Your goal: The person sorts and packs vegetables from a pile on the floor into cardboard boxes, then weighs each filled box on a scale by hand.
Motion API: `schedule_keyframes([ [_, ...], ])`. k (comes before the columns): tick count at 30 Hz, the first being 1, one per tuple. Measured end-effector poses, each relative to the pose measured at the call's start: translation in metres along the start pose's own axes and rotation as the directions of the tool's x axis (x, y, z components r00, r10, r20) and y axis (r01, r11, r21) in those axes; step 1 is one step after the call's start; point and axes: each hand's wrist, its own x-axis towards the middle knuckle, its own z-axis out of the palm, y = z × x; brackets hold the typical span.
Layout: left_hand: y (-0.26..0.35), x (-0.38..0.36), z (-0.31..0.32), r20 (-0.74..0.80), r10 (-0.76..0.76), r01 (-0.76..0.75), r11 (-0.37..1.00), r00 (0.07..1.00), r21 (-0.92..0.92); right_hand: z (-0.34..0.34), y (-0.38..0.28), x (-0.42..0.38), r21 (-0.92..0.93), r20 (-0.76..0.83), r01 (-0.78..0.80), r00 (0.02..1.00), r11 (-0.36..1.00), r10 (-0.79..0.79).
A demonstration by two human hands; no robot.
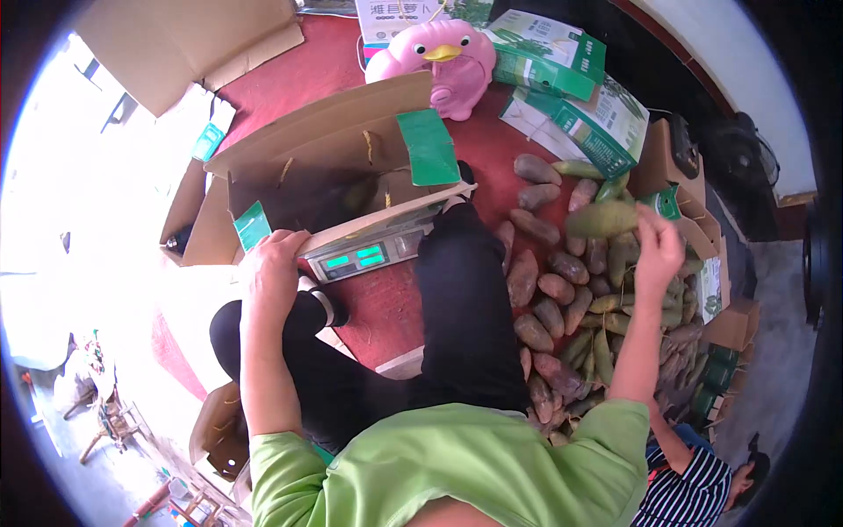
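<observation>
My left hand (274, 261) is at the near left corner of an open cardboard box (307, 145), its fingers closed on the box edge. The box rests over a scale (369, 256) with lit green displays. On the right, my right hand (660, 239) grips one end of a green radish (604, 220), slightly blurred, above the pile. Beneath and around it lie many radishes, some brownish purple (522, 277) and some green (602, 356). Inside the box, a dark greenish shape is hard to make out.
A pink toy-like item (443, 75) stands behind the box. Green and white cartons (590, 132) lie at the back right, near a black fan (742, 162). Another person in a striped shirt (694, 487) is at the lower right. Cardboard (189, 44) leans at the back left.
</observation>
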Motion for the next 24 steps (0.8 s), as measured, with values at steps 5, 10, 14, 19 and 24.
schedule_keyframes([
  [5, 0.001, 0.001, -0.006, 0.053, -0.022, 0.025, 0.998, 0.998, -0.051, 0.040, -0.114, 0.055, 0.263, -0.014, 0.278, 0.959, 0.924, -0.284],
  [10, -0.001, 0.001, -0.005, 0.059, -0.019, 0.022, 0.999, 0.998, -0.038, 0.104, -0.173, 0.079, 0.582, 0.140, 0.246, 0.908, 0.775, -0.394],
  [14, 0.001, 0.001, -0.008, 0.071, -0.017, 0.020, 0.999, 0.997, -0.043, 0.176, -0.182, 0.063, 0.665, 0.359, -0.001, 0.878, 0.747, -0.319],
  [19, 0.001, 0.002, -0.008, 0.166, -0.028, 0.021, 0.999, 0.986, 0.043, 0.234, -0.162, 0.032, 0.540, 0.273, 0.460, 0.696, 0.705, -0.664],
  [24, -0.002, 0.002, -0.001, 0.111, 0.036, -0.041, 0.998, 0.993, 0.049, 0.249, -0.168, -0.002, 0.184, 0.563, 0.699, 0.502, 0.691, -0.657],
])
